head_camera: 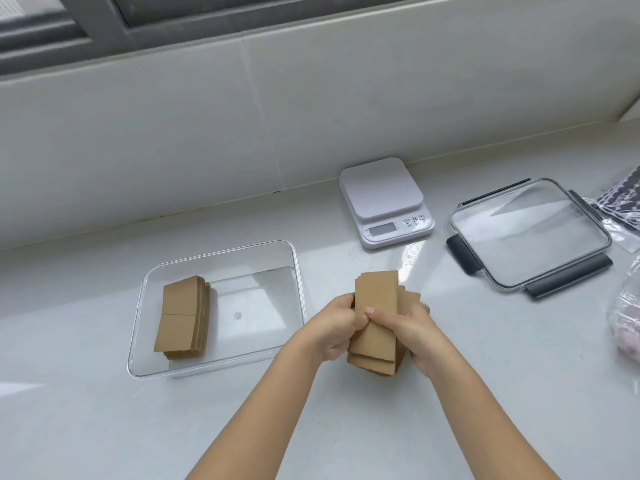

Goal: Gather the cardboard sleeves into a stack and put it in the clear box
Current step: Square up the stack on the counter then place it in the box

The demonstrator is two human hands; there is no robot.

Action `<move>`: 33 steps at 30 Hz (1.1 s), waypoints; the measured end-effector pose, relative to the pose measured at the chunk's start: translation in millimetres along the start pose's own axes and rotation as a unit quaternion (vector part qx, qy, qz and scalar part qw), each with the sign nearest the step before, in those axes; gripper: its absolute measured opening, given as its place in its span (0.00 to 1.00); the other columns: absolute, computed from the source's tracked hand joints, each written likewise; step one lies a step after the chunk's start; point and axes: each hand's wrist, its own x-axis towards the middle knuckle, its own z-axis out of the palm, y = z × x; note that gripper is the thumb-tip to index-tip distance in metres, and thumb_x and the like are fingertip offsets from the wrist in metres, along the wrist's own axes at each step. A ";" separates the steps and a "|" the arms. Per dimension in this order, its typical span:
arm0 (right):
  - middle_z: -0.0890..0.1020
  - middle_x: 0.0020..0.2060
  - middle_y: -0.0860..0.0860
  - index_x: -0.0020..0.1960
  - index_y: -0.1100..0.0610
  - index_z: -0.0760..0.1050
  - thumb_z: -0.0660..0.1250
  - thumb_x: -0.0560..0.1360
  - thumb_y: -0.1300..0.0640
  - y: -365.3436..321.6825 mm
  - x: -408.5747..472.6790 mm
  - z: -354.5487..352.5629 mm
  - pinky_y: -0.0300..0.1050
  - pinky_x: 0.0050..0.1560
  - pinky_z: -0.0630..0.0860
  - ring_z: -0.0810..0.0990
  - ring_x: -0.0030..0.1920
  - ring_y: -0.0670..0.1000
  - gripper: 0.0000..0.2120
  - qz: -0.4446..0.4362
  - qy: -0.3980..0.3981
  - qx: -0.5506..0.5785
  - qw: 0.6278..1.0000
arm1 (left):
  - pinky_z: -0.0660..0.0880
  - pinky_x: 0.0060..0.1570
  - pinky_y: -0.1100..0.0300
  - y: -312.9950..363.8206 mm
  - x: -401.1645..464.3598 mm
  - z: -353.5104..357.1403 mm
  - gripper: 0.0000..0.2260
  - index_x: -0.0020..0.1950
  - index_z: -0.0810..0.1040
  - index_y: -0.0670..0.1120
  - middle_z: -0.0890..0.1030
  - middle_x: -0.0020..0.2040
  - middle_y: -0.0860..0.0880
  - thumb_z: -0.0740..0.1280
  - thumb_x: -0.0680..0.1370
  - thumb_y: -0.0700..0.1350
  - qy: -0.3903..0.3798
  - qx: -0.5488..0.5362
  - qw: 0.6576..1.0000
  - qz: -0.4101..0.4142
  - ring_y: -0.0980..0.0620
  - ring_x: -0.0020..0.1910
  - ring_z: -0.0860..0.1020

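Note:
A loose stack of brown cardboard sleeves stands between my two hands over the counter, its pieces unevenly fanned at the top and bottom. My left hand grips its left edge, thumb across the front. My right hand clasps the right edge, thumb also on the front. To the left lies the clear box, open, with another neat stack of sleeves flat in its left half. The right half of the box floor is bare.
A white kitchen scale sits behind my hands near the wall. The clear lid with dark clips lies at the right. Plastic bags lie at the far right edge. A tiled wall runs along the back.

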 end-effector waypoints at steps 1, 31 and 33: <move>0.73 0.59 0.58 0.65 0.62 0.65 0.79 0.64 0.54 3.8 -3.7 -0.8 0.55 0.57 0.78 0.79 0.56 0.56 0.37 0.001 -0.014 0.000 1.000 | 0.78 0.44 0.58 -3.7 -4.7 0.2 0.16 0.64 0.70 0.41 0.79 0.51 0.46 0.54 0.79 0.31 -0.006 -0.006 1.000 -0.003 0.48 0.52 0.78; 0.70 0.60 0.57 0.69 0.63 0.59 0.64 0.71 0.63 56.5 -99.8 119.8 0.51 0.64 0.63 0.69 0.60 0.59 0.28 -0.418 -0.093 -0.737 0.522 | 0.23 0.61 0.37 -128.9 -139.1 -45.5 0.43 0.76 0.44 0.42 0.49 0.79 0.46 0.63 0.73 0.62 0.321 0.676 0.663 0.017 0.45 0.77 0.36; 0.71 0.59 0.56 0.66 0.61 0.61 0.65 0.70 0.63 60.8 -93.8 118.9 0.49 0.60 0.65 0.70 0.59 0.58 0.27 -0.417 -0.089 -0.728 0.537 | 0.23 0.61 0.37 -132.9 -133.6 -48.8 0.41 0.74 0.49 0.41 0.56 0.76 0.45 0.64 0.73 0.62 0.317 0.686 0.654 0.028 0.45 0.77 0.39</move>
